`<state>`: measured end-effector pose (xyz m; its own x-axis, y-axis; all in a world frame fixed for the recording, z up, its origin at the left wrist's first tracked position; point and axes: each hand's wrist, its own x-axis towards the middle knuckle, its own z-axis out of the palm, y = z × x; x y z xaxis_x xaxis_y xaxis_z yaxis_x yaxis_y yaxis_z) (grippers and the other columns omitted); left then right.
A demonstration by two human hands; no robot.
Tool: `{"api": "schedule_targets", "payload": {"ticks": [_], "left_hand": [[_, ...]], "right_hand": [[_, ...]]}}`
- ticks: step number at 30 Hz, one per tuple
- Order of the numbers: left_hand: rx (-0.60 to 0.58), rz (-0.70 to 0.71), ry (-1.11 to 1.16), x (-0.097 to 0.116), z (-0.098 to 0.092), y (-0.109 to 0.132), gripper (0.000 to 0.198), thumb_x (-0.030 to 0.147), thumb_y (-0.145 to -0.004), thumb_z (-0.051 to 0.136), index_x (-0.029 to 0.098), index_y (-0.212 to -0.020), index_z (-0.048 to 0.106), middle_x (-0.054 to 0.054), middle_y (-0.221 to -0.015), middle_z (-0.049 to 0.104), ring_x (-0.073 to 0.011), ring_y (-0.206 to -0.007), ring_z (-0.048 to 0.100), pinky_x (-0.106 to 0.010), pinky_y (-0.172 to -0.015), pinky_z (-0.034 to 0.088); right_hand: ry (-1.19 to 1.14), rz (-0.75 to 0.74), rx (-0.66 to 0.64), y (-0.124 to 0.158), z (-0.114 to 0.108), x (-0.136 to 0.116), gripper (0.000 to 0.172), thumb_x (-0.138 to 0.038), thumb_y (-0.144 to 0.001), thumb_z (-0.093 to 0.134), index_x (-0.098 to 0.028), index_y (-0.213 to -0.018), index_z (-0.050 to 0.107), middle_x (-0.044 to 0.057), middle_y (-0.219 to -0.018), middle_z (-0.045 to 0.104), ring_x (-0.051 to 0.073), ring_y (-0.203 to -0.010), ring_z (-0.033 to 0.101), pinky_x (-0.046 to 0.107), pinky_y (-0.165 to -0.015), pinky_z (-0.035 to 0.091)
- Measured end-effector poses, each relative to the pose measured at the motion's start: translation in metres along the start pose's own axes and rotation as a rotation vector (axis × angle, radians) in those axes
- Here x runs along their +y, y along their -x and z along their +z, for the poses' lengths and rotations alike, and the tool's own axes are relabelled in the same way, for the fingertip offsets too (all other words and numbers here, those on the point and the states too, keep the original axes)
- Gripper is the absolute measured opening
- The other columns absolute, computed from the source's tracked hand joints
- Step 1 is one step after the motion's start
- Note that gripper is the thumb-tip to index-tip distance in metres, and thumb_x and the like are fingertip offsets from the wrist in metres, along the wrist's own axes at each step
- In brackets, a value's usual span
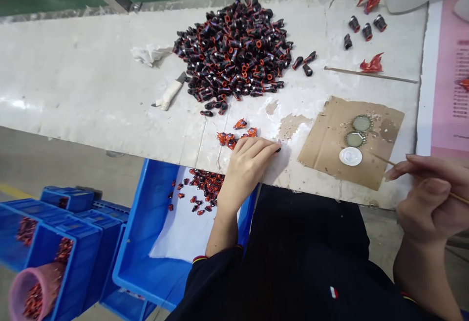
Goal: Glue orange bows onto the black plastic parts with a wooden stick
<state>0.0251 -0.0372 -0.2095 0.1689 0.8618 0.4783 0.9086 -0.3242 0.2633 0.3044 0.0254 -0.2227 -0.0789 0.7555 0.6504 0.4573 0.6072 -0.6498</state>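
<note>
My left hand point(247, 167) rests at the table's front edge with its fingers curled. A small black part point(278, 150) pokes out at its fingertips; the rest of that part is hidden. Beside the knuckles lie several small orange-red pieces point(226, 139). My right hand point(427, 203) pinches a thin wooden stick point(384, 160), whose tip points over a piece of cardboard point(326, 130). Near that tip, on the cardboard, are a white round dish point(351, 156) and two bottle caps point(362, 123) with pale contents.
A large heap of black-and-red hollow parts point(234, 47) covers the table's middle. Left of it lies a wrapped-handle knife point(170, 92). Another stick point(370, 74) and red pieces point(372, 63) lie at right. Below the edge stands a blue bin point(134, 247) with finished-looking pieces on white paper.
</note>
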Motion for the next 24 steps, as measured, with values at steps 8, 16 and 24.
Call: {"api": "schedule_targets", "payload": {"ticks": [8,16,24], "left_hand": [[0.187,-0.288,0.792,0.027,0.018,-0.003,0.027,0.018,-0.093,0.059,0.028,-0.116,0.067,-0.003,-0.097,0.072,-0.0114,-0.078,0.070,-0.024,-0.074,0.058],[0.076,-0.475,1.305,0.064,0.035,-0.018,0.034,0.021,-0.079,0.077,0.025,-0.112,0.067,-0.002,-0.085,0.075,-0.0156,-0.086,0.075,-0.026,-0.080,0.062],[-0.107,-0.672,1.509,0.079,0.040,-0.027,0.032,0.019,-0.074,0.080,0.020,-0.104,0.070,-0.002,-0.090,0.078,-0.0106,-0.072,0.073,-0.019,-0.073,0.059]], "right_hand": [[-0.056,-0.082,-0.085,0.003,0.006,-0.004,0.020,-0.015,-0.091,0.055,-0.025,-0.103,0.067,-0.001,-0.066,0.067,0.013,-0.054,0.063,0.029,-0.050,0.048],[-0.479,0.329,0.258,0.001,0.015,-0.016,0.014,-0.028,-0.093,0.058,-0.019,-0.089,0.068,-0.002,-0.066,0.062,0.008,-0.049,0.058,0.022,-0.047,0.051],[-0.752,0.603,0.354,-0.012,0.014,-0.023,0.014,-0.034,-0.087,0.065,-0.021,-0.082,0.068,-0.004,-0.066,0.058,0.006,-0.048,0.054,0.018,-0.041,0.048]]}}
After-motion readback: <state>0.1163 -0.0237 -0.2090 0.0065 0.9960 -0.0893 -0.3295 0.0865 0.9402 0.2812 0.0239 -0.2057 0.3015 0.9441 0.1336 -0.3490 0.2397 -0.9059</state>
